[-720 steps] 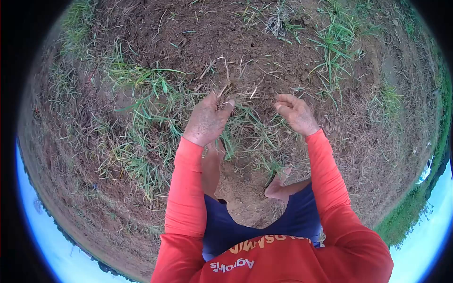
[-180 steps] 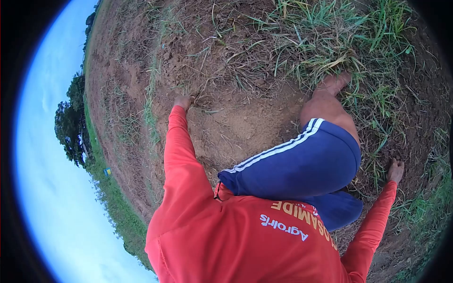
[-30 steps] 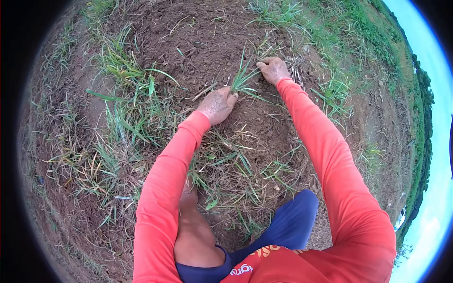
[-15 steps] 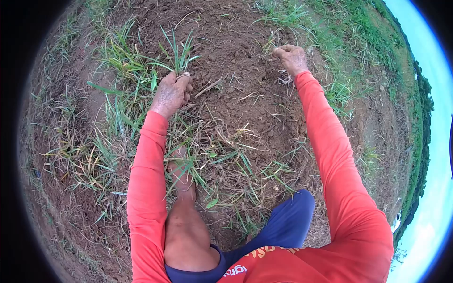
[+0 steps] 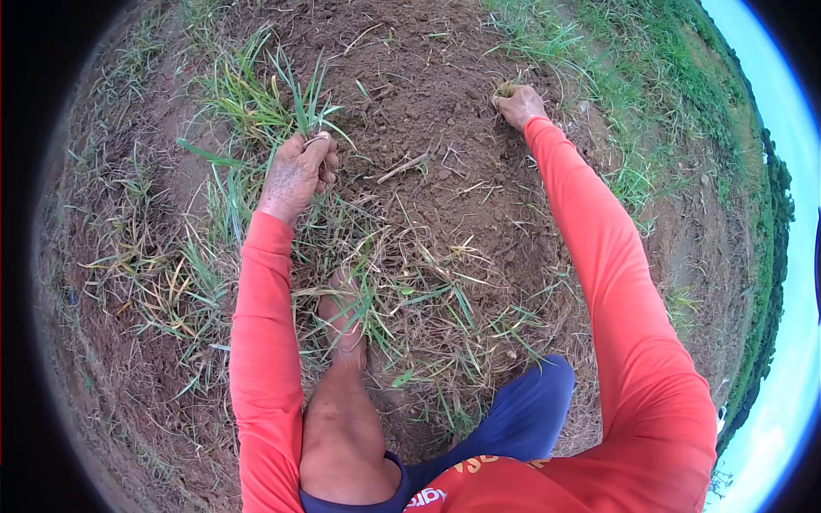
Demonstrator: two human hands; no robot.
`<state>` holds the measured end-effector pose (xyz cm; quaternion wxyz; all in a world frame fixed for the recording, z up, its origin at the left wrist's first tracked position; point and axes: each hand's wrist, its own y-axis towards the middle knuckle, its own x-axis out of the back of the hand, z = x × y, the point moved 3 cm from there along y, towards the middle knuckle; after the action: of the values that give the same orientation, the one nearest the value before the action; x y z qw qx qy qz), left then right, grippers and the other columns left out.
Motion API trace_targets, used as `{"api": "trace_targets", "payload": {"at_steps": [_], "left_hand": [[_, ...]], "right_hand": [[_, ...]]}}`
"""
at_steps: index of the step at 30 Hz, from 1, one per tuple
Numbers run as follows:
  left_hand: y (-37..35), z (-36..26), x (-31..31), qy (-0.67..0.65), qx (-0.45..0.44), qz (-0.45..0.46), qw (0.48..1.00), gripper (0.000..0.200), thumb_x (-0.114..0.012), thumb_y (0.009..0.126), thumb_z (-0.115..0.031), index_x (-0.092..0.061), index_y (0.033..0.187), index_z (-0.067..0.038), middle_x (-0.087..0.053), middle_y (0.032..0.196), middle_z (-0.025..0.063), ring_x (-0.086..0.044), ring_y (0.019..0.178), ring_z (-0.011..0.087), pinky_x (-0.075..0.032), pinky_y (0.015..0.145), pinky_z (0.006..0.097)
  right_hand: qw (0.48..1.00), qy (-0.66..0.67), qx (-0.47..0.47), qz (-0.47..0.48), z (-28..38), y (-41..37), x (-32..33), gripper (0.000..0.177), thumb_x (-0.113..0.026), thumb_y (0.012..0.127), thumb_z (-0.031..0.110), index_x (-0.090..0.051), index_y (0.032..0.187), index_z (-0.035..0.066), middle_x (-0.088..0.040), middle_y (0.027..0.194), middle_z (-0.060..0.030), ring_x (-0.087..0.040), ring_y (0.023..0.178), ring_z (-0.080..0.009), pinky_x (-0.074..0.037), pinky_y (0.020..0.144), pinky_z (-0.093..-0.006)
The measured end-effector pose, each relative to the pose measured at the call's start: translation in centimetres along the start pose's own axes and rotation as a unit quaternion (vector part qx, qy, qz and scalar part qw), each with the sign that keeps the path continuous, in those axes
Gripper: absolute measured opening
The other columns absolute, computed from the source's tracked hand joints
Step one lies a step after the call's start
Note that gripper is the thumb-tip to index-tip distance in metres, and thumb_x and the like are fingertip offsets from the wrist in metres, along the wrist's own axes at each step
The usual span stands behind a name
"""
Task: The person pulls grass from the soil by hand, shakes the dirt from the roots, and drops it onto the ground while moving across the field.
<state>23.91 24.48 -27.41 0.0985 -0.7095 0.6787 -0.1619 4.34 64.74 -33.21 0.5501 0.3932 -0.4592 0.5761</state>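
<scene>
My left hand (image 5: 296, 173) is closed around the base of a green grass tuft (image 5: 306, 98), whose long blades fan upward above the thumb and fingers. Beside it, on the left, grows a larger yellow-green grass clump (image 5: 244, 98). Farther right, my right hand (image 5: 520, 107) is closed over the bare soil (image 5: 428, 94). A small yellowish-green wisp of grass (image 5: 506, 89) shows at its fingertips. The tips of the right fingers are partly hidden by the hand itself.
Pulled, drying grass (image 5: 445, 299) lies across the ground before my bare foot (image 5: 344, 312). A short stick (image 5: 402, 168) rests on the soil between the hands. Green grass (image 5: 633, 68) covers the upper right. My bent knee in blue cloth (image 5: 534, 402) is at the lower middle.
My left hand has shifted left over the ground, the grass tuft still in it. My right hand has also moved left, and the yellowish grass now sits bunched at its fingers.
</scene>
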Motion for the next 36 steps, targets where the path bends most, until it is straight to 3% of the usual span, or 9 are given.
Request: {"api": "trace_targets", "payload": {"at_steps": [9, 10, 14, 18, 20, 24, 29, 32, 36], "left_hand": [[0.3, 1.1, 2.6, 0.004, 0.000, -0.041, 0.999, 0.030, -0.059, 0.105, -0.040, -0.065, 0.109, -0.011, -0.067, 0.089, -0.0026, -0.062, 0.068, 0.0063, -0.046, 0.058, 0.0222], [0.1, 1.1, 2.6, 0.004, 0.003, -0.042, 0.999, 0.030, -0.059, 0.105, -0.040, -0.066, 0.109, -0.011, -0.067, 0.089, -0.0026, -0.062, 0.068, 0.0062, -0.046, 0.058, 0.0221], [0.5, 1.1, 1.8, 0.008, 0.006, -0.027, 1.000, 0.031, -0.060, 0.104, -0.042, -0.066, 0.108, -0.011, -0.067, 0.088, -0.0026, -0.062, 0.068, 0.0060, -0.046, 0.058, 0.0219], [0.1, -0.4, -0.2, 0.014, 0.001, -0.019, 1.000, 0.033, -0.060, 0.104, -0.040, -0.065, 0.102, -0.007, -0.066, 0.084, 0.0000, -0.061, 0.065, 0.0078, -0.047, 0.056, 0.0235], [0.4, -0.3, -1.3, -0.016, -0.005, 0.013, 1.000, 0.035, -0.059, 0.105, -0.039, -0.065, 0.100, -0.005, -0.065, 0.082, 0.0017, -0.062, 0.064, 0.0087, -0.047, 0.055, 0.0238], [-0.8, -1.7, -4.5, -0.018, -0.012, 0.066, 0.998, 0.038, -0.063, 0.102, -0.042, -0.064, 0.111, -0.005, -0.064, 0.083, 0.0012, -0.060, 0.065, 0.0077, -0.049, 0.057, 0.0236], [-4.6, -3.9, -9.1, 0.115, -0.109, 0.204, 0.966, 0.069, -0.073, 0.096, -0.038, -0.045, 0.151, -0.007, -0.060, 0.087, -0.0002, -0.058, 0.077, 0.0082, -0.050, 0.069, 0.0271], [-3.0, -0.2, -8.0, 0.261, -0.368, 0.171, 0.876, 0.051, -0.067, 0.101, -0.037, -0.058, 0.140, -0.005, -0.061, 0.086, 0.0000, -0.057, 0.075, 0.0080, -0.049, 0.068, 0.0277], [-7.8, 0.4, 2.9, 0.142, -0.005, 0.018, 0.990, 0.032, -0.059, 0.106, -0.037, -0.068, 0.106, -0.006, -0.059, 0.078, -0.0025, -0.055, 0.062, 0.0060, -0.045, 0.055, 0.0224]], "right_hand": [[0.997, -0.040, 0.043, -0.040, -1.7, 2.9, 3.0, 0.034, -0.067, 0.086, 0.037, -0.080, 0.102, 0.009, -0.074, 0.106, -0.0223, -0.071, 0.102, -0.0420, -0.056, 0.094, -0.0467], [0.965, -0.141, 0.203, -0.091, -4.0, 5.2, 2.8, 0.033, -0.072, 0.089, 0.033, -0.079, 0.103, 0.005, -0.076, 0.092, -0.0198, -0.074, 0.090, -0.0340, -0.059, 0.081, -0.0422], [0.964, 0.253, -0.045, 0.063, 0.1, 0.2, 11.5, 0.025, -0.082, 0.089, 0.023, -0.078, 0.103, 0.003, -0.070, 0.085, -0.0026, -0.064, 0.075, -0.0058, -0.052, 0.060, -0.0243], [0.902, 0.418, -0.023, 0.104, 1.7, -4.1, 14.5, 0.032, -0.077, 0.095, 0.022, -0.073, 0.120, 0.002, -0.066, 0.080, 0.0027, -0.058, 0.065, -0.0045, -0.050, 0.058, -0.0197], [0.978, 0.124, 0.158, 0.063, -2.6, -1.1, 11.7, 0.030, -0.078, 0.094, 0.023, -0.073, 0.115, 0.002, -0.068, 0.086, 0.0019, -0.061, 0.071, -0.0061, -0.053, 0.064, -0.0211], [0.875, 0.470, -0.051, 0.107, 0.4, -6.9, 10.6, 0.027, -0.077, 0.095, 0.022, -0.073, 0.112, 0.001, -0.071, 0.091, 0.0000, -0.064, 0.076, -0.0080, -0.055, 0.068, -0.0223], [0.814, 0.559, -0.029, 0.153, 9.6, -18.1, 6.6, 0.029, -0.078, 0.094, 0.024, -0.074, 0.110, 0.000, -0.071, 0.086, -0.0015, -0.062, 0.073, -0.0076, -0.052, 0.068, -0.0241], [0.838, 0.451, 0.197, 0.235, 13.3, -22.0, 4.8, 0.042, -0.076, 0.092, 0.022, -0.069, 0.129, 0.004, -0.076, 0.105, -0.0121, -0.069, 0.096, -0.0162, -0.054, 0.087, -0.0319], [0.939, 0.326, 0.086, 0.063, 4.3, -19.6, 8.8, 0.045, -0.072, 0.092, 0.021, -0.066, 0.134, 0.004, -0.075, 0.113, -0.0128, -0.071, 0.103, -0.0190, -0.056, 0.093, -0.0339]]}}
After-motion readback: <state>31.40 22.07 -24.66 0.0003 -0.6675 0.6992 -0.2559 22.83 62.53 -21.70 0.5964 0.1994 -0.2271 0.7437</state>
